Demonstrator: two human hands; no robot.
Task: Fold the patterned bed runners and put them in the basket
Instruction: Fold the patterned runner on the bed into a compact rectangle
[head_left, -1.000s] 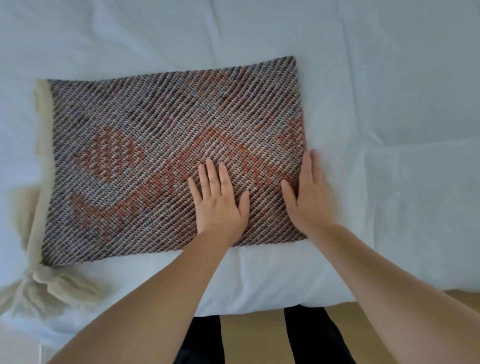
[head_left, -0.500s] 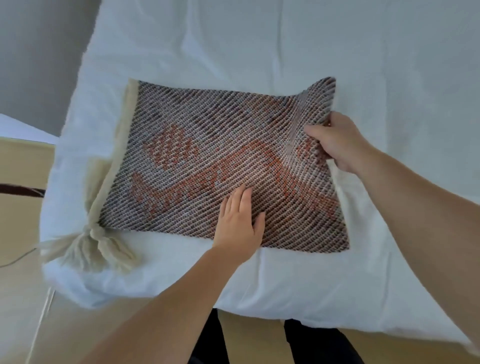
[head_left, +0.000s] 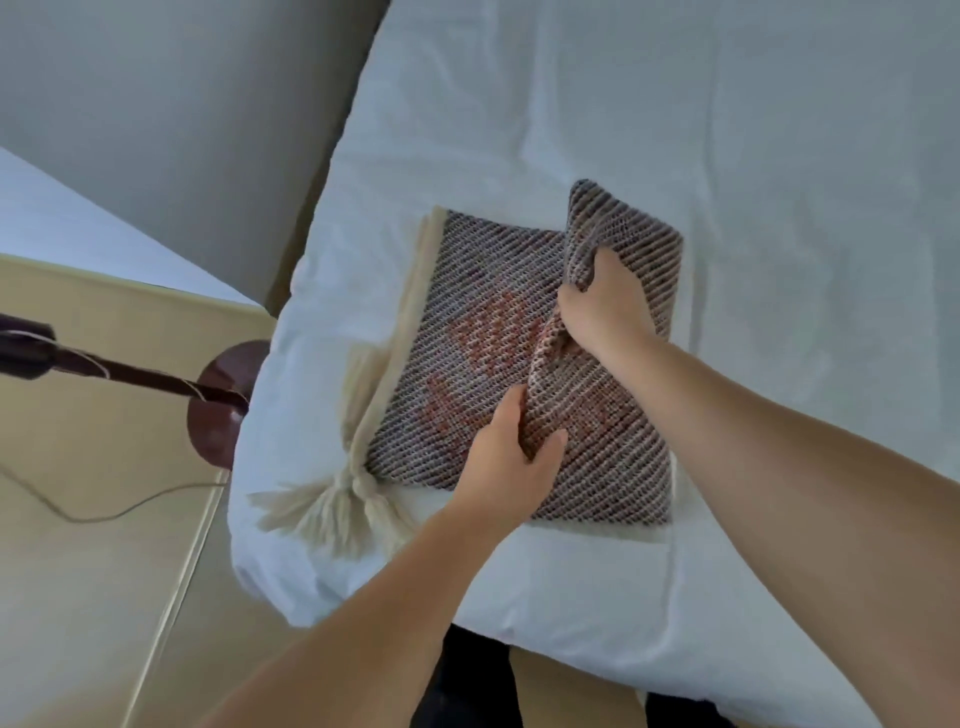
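A folded patterned bed runner, woven in dark and light diagonals with an orange motif, lies on the white bed near its left corner. Cream fringe and tassels trail from its left edge. My right hand is shut on the runner's far right part, which is lifted and bunched over toward the left. My left hand grips the near edge of the raised fold, thumb on top. No basket is in view.
A dark round lamp base with a dark pole stands on the pale floor left of the bed, a thin cable trailing from it. A grey wall rises beyond. My dark trouser legs show below the bed's edge.
My right hand has pulled the runner's right part up and leftward, bunching it. My left hand went from pressing flat to gripping the fold. The view has swung left, showing floor and lamp.
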